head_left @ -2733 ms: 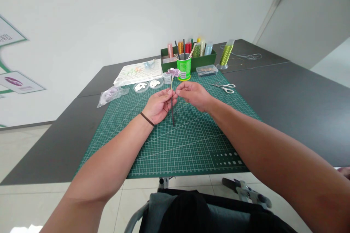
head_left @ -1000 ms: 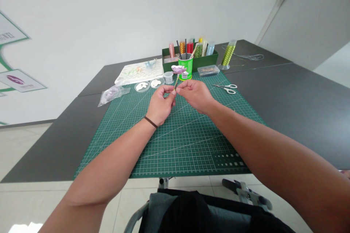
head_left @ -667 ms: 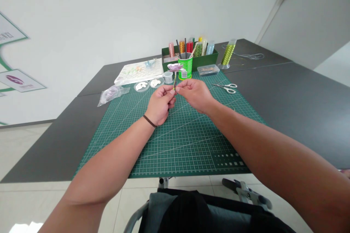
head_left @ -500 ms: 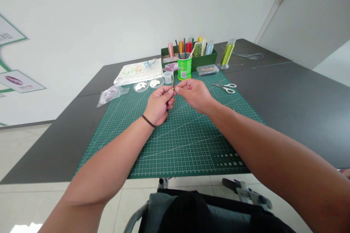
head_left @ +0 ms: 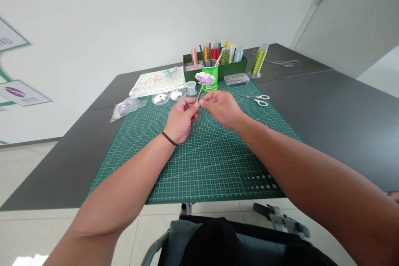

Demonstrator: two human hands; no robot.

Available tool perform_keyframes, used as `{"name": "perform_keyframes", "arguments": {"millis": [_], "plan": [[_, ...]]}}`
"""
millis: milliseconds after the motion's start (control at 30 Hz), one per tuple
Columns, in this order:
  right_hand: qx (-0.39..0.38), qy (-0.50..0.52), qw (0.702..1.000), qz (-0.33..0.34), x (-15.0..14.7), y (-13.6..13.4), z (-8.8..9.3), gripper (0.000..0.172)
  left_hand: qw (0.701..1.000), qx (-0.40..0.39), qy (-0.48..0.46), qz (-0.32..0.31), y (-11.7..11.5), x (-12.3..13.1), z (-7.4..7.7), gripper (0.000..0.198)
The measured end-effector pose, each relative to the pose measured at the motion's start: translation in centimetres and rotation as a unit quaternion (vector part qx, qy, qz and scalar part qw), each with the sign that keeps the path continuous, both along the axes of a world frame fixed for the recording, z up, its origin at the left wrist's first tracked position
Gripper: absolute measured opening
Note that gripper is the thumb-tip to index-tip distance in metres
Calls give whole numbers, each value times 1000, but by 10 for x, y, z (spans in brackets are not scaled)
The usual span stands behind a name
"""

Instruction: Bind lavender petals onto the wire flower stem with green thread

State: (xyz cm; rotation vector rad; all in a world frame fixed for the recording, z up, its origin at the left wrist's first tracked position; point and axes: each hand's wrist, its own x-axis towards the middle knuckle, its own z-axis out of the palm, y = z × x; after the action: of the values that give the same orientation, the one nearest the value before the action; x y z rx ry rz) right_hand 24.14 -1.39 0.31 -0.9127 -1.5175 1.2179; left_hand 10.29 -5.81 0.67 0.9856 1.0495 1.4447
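Observation:
My left hand (head_left: 182, 118) pinches the lower stem of a pale purple artificial flower (head_left: 205, 78) between thumb and fingers. The bloom stands above both hands, tilted to the right, in front of a bright green can (head_left: 212, 84). Close against the left fingertips, my right hand (head_left: 222, 108) is closed in a pinch at the same stem; whether thread or tape lies in its fingers is too small to make out. Both hands are raised over a green cutting mat (head_left: 199, 166).
Scissors (head_left: 261, 100) lie right of my hands, near a clear case (head_left: 237, 80). Behind stand a green box (head_left: 238, 67) of thread spools and a yellow-green spool (head_left: 259, 61). To the left are dishes of white pieces (head_left: 161, 98), a plastic bag (head_left: 126, 107) and a white board (head_left: 143, 83).
The flower has turned in my fingers: its bloom has swung to the right and shows more of its top. Both hands stay almost where they were.

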Motion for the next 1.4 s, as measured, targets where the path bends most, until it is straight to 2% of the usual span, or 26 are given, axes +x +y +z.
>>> {"name": "perform_keyframes", "arguments": {"millis": [167,400,600,700,900,1000,1100,1167,1400], "plan": [[9,10,1000,-5,0,3,-4,17,1000,-4,-7,-13,0,-1,1,12],[-7,21,1000,-1,-1,2,-3,20,999,-2,51,13,4,-2,-3,12],[-18,32,999,5,-1,3,-4,23,988,25,143,44,4,-3,-5,9],[-18,36,999,1,-1,4,-6,19,977,34,205,46,2,-4,-7,9],[-24,41,999,8,-2,3,-8,15,961,31,275,-2,2,-6,-11,18],[-31,37,999,11,-1,2,-5,15,961,42,272,-4,2,-7,-11,16],[-36,38,999,5,-1,1,-3,17,971,31,236,-10,2,-6,-10,34],[-35,36,999,3,-1,2,-3,16,977,16,214,-11,2,-6,-9,38],[-28,39,999,-17,0,4,-5,18,990,-14,141,-3,3,-7,-8,23]]}}
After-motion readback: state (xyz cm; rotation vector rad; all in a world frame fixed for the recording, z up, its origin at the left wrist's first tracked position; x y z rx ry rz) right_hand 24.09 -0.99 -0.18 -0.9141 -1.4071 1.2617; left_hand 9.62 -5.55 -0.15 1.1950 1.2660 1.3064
